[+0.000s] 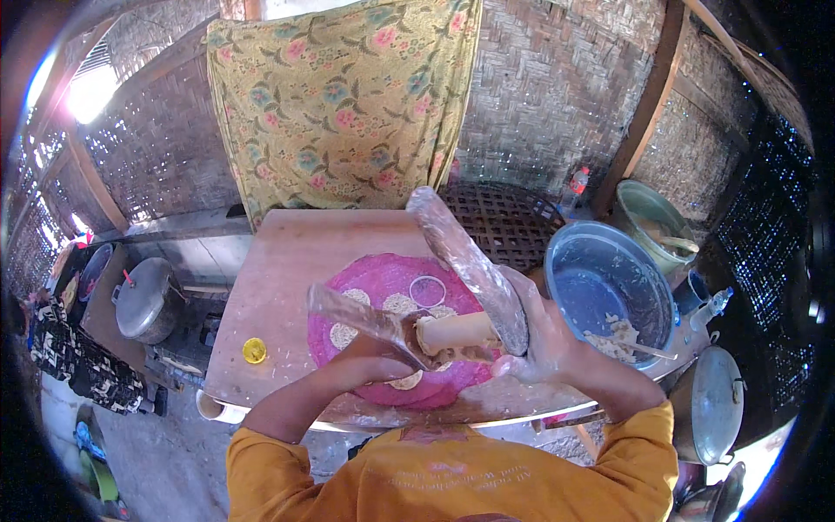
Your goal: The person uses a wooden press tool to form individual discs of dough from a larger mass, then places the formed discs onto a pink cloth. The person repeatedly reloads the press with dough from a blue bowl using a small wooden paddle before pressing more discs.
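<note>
My left hand (372,360) is closed on the lower part of a wooden dough press (352,315), a long handle with a hollow in its middle. Closed round the upper handle (465,248) is my right hand (546,339). A pale, thick plunger (457,331) runs from that upper handle toward the hollow of the lower part. Beneath the press lies a round pink mat (470,380) on the table. Several flat, round, pale dough pieces (400,304) lie on it, with a clear ring (427,291) beside them. My hands hide part of the mat.
On the right stands a blue basin (600,287) holding dough (616,339) and a stick; a green basin (652,213) is behind it. A yellow round lid (254,351) lies on the wooden table (278,278). Lidded pots (148,300) stand left and right.
</note>
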A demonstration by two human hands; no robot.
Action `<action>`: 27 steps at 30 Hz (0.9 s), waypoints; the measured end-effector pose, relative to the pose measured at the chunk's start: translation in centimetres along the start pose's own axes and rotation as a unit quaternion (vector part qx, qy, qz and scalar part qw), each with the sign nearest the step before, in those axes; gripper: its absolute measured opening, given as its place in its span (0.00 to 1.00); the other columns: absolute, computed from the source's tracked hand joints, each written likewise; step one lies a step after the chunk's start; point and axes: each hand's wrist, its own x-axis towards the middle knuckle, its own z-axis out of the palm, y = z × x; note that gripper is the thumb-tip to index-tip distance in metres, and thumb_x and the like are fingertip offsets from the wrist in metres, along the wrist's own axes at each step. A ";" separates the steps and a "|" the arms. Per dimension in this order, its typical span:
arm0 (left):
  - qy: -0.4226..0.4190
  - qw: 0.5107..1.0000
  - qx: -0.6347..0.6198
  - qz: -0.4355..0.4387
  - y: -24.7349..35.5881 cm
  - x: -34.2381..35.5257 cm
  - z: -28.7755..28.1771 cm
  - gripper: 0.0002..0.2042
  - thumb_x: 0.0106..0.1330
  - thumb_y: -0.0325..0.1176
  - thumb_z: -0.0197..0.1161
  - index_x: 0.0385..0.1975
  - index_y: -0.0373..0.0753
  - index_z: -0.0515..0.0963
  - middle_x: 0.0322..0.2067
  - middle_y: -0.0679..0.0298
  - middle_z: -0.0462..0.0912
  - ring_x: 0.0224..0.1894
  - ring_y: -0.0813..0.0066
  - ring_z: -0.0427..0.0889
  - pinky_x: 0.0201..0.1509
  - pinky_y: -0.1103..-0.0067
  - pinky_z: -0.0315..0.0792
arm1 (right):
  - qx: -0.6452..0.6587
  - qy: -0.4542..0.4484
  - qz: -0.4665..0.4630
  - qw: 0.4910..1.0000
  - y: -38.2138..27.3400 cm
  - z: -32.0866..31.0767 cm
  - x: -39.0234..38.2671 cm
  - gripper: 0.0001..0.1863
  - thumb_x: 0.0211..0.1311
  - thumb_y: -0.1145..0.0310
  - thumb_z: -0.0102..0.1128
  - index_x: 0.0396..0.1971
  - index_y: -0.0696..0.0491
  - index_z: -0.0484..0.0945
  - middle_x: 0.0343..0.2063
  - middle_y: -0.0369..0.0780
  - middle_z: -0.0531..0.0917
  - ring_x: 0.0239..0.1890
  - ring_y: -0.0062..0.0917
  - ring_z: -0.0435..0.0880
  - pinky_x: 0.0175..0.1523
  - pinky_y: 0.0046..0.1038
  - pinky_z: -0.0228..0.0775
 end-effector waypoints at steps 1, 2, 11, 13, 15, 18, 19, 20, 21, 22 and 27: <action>-0.009 1.000 0.018 -0.021 1.8 0.6 0.3 0.32 0.51 0.38 0.69 0.56 0.33 0.66 0.51 0.59 0.75 0.53 0.75 0.73 0.60 0.77 0.63 | 0.007 -0.011 -0.016 1.000 0.0 0.4 0.4 0.49 0.49 0.48 0.67 0.62 0.61 0.51 0.54 0.56 0.69 0.55 0.49 0.72 0.58 0.39 0.64; -0.011 1.000 0.014 -0.022 2.2 0.9 0.5 0.32 0.51 0.38 0.69 0.56 0.33 0.66 0.51 0.59 0.75 0.53 0.75 0.73 0.60 0.77 0.63 | 0.014 -0.021 -0.033 0.999 0.0 0.8 0.8 0.48 0.51 0.48 0.65 0.62 0.61 0.50 0.53 0.57 0.69 0.55 0.50 0.72 0.58 0.40 0.64; -0.131 0.970 0.202 0.034 -3.4 1.8 -1.6 0.27 0.48 0.34 0.73 0.49 0.35 0.73 0.48 0.57 0.78 0.49 0.69 0.77 0.55 0.74 0.70 | 0.061 -0.168 0.172 0.969 1.7 5.7 3.9 0.47 0.57 0.39 0.52 0.64 0.59 0.49 0.53 0.54 0.69 0.56 0.43 0.71 0.58 0.39 0.61; -0.131 0.974 0.180 0.048 -4.4 2.5 -3.0 0.28 0.47 0.34 0.74 0.50 0.35 0.72 0.49 0.57 0.77 0.50 0.69 0.76 0.55 0.74 0.70 | 0.213 -0.176 0.186 0.943 3.0 5.4 4.8 0.47 0.57 0.41 0.53 0.66 0.58 0.47 0.58 0.54 0.64 0.59 0.43 0.67 0.63 0.40 0.55; -0.135 0.979 0.145 0.037 -4.6 2.8 -4.7 0.29 0.47 0.34 0.74 0.51 0.35 0.71 0.49 0.56 0.77 0.50 0.69 0.76 0.56 0.73 0.69 | 0.508 -0.209 0.196 0.812 4.9 5.3 5.9 0.48 0.57 0.42 0.53 0.67 0.56 0.45 0.63 0.54 0.59 0.63 0.44 0.64 0.67 0.42 0.50; -0.225 0.973 0.046 0.017 0.4 4.5 -6.5 0.29 0.51 0.35 0.70 0.54 0.37 0.69 0.52 0.55 0.73 0.54 0.68 0.72 0.59 0.73 0.65 | 0.687 -0.272 0.189 0.647 7.0 6.5 2.6 0.50 0.54 0.39 0.52 0.67 0.57 0.45 0.62 0.54 0.61 0.62 0.43 0.64 0.67 0.43 0.49; -0.177 0.969 0.088 0.147 2.1 5.7 -7.5 0.36 0.50 0.36 0.71 0.60 0.40 0.61 0.58 0.56 0.66 0.58 0.66 0.67 0.61 0.71 0.63 | 0.714 -0.269 0.198 0.615 7.3 7.2 1.3 0.51 0.53 0.38 0.52 0.67 0.58 0.45 0.62 0.54 0.61 0.62 0.43 0.65 0.67 0.44 0.49; -0.101 0.953 0.141 0.249 3.4 6.3 -8.2 0.43 0.50 0.37 0.72 0.65 0.43 0.53 0.63 0.56 0.59 0.62 0.65 0.63 0.64 0.69 0.60 | 0.738 -0.281 0.199 0.580 8.8 8.5 0.7 0.52 0.51 0.36 0.52 0.67 0.58 0.45 0.61 0.54 0.61 0.61 0.43 0.65 0.67 0.45 0.49; -0.089 0.958 0.128 0.239 4.7 7.3 -8.8 0.43 0.50 0.37 0.72 0.65 0.43 0.53 0.63 0.56 0.59 0.62 0.65 0.63 0.64 0.69 0.60 | 0.751 -0.283 0.207 0.560 9.5 9.2 0.5 0.53 0.50 0.35 0.51 0.67 0.59 0.45 0.61 0.54 0.62 0.61 0.43 0.65 0.67 0.45 0.49; -0.101 0.953 -0.047 0.280 6.0 9.2 -9.2 0.43 0.54 0.45 0.65 0.67 0.45 0.46 0.64 0.55 0.55 0.63 0.61 0.61 0.65 0.67 0.58 | 0.756 -0.276 0.219 0.551 10.1 9.4 0.3 0.54 0.49 0.34 0.51 0.66 0.59 0.45 0.61 0.54 0.62 0.61 0.43 0.65 0.66 0.46 0.49; -0.053 0.863 -0.405 0.297 9.1 16.0 -11.2 0.34 0.68 0.56 0.45 0.67 0.42 0.48 0.59 0.46 0.63 0.59 0.55 0.67 0.63 0.63 0.60 | 0.749 -0.282 0.246 0.547 14.6 9.1 2.0 0.60 0.44 0.28 0.49 0.66 0.61 0.46 0.60 0.54 0.64 0.60 0.42 0.67 0.66 0.49 0.48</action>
